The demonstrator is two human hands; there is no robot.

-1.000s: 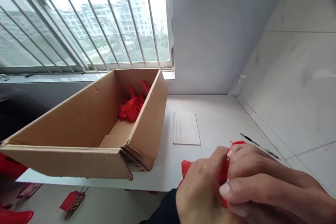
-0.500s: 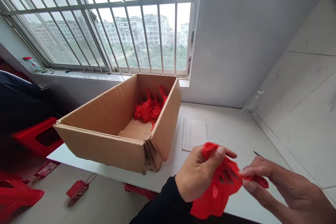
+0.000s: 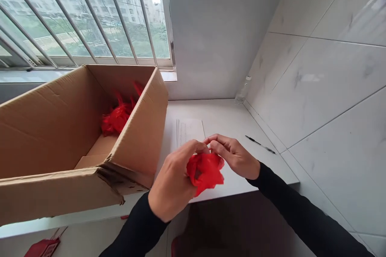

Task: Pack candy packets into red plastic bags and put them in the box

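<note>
Right of the box (image 3: 141,132), the left hand (image 3: 173,180) curls round a red bag (image 3: 209,173), likely steadying its limp film, while the right hand (image 3: 237,156) pinches its top edge. Inside the box, other bags (image 3: 116,119) lie heaped, penned by its walls.

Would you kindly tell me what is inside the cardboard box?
Red plastic bags lie bunched towards the far end of the cardboard box. Its right wall hides part of the bags and whatever else is behind it.
</note>
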